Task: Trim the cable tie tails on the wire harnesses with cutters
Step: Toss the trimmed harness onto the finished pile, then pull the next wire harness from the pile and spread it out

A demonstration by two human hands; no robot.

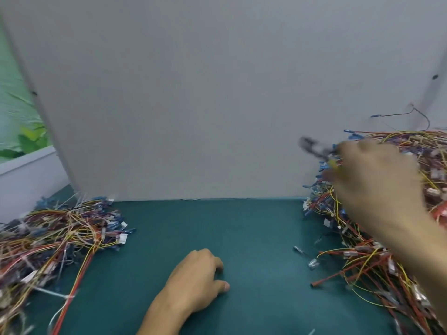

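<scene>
Green mat [254,233], harness piles [55,235] (cutters [312,147] aloft)

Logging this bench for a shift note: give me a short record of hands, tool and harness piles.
left hand: rests on green mat, holds nothing
right hand: above right pile, holds cutters, blurred
left pile: wire harnesses, no hand on it
backdrop: grey panel
</scene>
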